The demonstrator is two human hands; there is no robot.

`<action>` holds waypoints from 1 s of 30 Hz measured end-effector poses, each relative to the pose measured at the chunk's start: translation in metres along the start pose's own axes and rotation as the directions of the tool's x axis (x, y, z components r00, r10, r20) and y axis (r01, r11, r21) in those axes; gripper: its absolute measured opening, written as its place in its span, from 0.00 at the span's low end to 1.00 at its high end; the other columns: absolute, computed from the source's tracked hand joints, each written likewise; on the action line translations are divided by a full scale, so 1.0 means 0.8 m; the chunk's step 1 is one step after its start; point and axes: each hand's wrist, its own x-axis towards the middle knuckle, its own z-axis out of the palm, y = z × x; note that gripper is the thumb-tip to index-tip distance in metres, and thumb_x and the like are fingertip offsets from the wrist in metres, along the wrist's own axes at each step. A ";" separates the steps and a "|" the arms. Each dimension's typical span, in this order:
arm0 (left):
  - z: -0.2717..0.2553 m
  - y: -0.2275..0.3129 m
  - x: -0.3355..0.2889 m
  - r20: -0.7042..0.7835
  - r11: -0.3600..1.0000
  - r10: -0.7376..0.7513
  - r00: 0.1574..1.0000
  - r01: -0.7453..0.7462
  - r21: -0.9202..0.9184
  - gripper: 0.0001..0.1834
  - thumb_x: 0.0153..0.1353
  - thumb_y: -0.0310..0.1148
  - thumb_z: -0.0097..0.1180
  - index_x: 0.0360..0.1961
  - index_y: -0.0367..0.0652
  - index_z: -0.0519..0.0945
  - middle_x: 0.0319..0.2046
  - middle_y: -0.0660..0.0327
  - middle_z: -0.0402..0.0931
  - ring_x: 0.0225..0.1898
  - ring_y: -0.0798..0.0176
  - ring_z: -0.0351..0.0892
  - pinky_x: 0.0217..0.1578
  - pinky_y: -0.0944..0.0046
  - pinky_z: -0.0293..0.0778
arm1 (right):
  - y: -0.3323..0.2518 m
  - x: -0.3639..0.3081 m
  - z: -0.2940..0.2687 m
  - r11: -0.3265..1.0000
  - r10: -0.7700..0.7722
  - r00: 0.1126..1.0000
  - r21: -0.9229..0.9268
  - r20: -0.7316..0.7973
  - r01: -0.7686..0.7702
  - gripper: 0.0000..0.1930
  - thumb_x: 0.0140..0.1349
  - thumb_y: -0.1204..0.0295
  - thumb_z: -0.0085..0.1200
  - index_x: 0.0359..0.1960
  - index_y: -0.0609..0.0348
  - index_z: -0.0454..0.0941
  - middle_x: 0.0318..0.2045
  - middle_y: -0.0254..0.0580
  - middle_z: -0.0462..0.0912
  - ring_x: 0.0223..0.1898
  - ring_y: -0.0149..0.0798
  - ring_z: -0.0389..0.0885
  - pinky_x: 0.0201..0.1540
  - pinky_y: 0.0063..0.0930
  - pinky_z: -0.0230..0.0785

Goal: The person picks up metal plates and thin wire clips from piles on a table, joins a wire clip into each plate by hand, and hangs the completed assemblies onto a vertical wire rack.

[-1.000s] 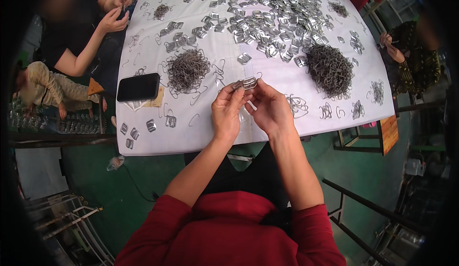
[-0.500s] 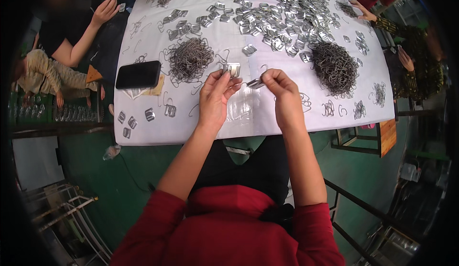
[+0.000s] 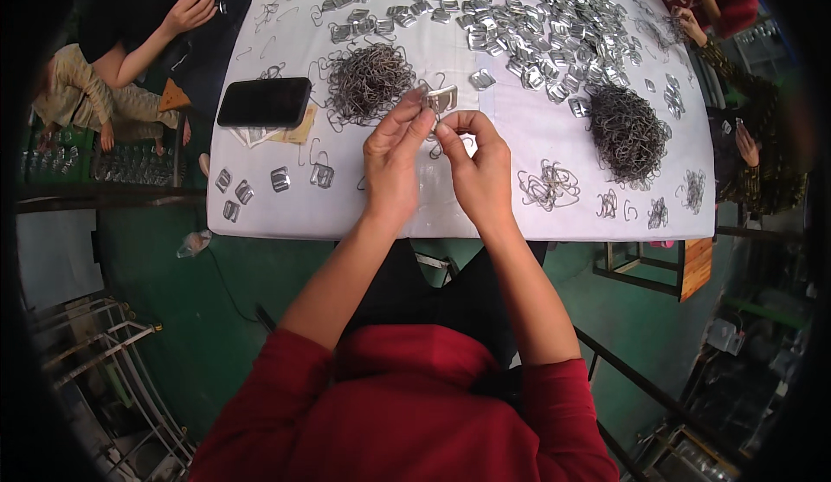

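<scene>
Close together over the near part of the table, my two hands meet at a shiny metal buckle (image 3: 443, 98). My left hand (image 3: 394, 153) pinches the buckle between thumb and fingers. From the right, my right hand (image 3: 478, 166) is closed with thumb and index finger against the buckle's lower end; what lies between those fingertips is hidden. Just beyond my left hand lies a heap of bent wire hooks (image 3: 368, 82). A loose buckle (image 3: 482, 79) rests beyond the held one.
A large pile of buckles (image 3: 545, 32) covers the far side. Another dark hook heap (image 3: 630, 135) and a small hook cluster (image 3: 550, 186) lie right. At left are a black phone (image 3: 264, 102) and several buckles (image 3: 280, 179). Co-workers' hands (image 3: 190, 10) show at the table's sides.
My right hand has moved left to meet my left hand at the buckle. The piece seen in my right fingers earlier is now mostly hidden. The view has shifted slightly.
</scene>
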 end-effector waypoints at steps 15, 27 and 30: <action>-0.080 0.040 0.030 -0.024 0.985 0.169 0.985 -0.170 -0.012 0.10 0.59 0.24 0.53 0.42 0.38 0.78 0.50 0.60 0.73 0.53 0.68 0.68 0.57 0.66 0.58 | 0.057 0.143 0.042 0.651 0.145 0.943 -0.747 0.301 0.139 0.13 0.53 0.62 0.56 0.30 0.60 0.80 0.34 0.50 0.80 0.36 0.50 0.79 0.41 0.38 0.70; -0.032 0.016 -0.006 0.033 0.997 0.061 0.998 -0.063 0.046 0.06 0.59 0.23 0.53 0.38 0.41 0.79 0.49 0.60 0.71 0.51 0.67 0.70 0.53 0.65 0.65 | -0.032 0.044 -0.046 0.948 0.217 0.920 0.155 0.327 -0.278 0.08 0.59 0.72 0.53 0.34 0.65 0.75 0.26 0.37 0.79 0.24 0.27 0.78 0.23 0.17 0.65; -0.012 0.012 -0.010 0.099 0.992 0.088 0.991 -0.096 0.079 0.03 0.58 0.23 0.55 0.34 0.41 0.78 0.49 0.56 0.72 0.54 0.62 0.68 0.53 0.64 0.64 | -0.063 0.021 -0.055 0.872 0.268 0.938 0.359 0.220 -0.334 0.08 0.58 0.72 0.56 0.34 0.65 0.76 0.26 0.34 0.77 0.25 0.27 0.75 0.27 0.18 0.65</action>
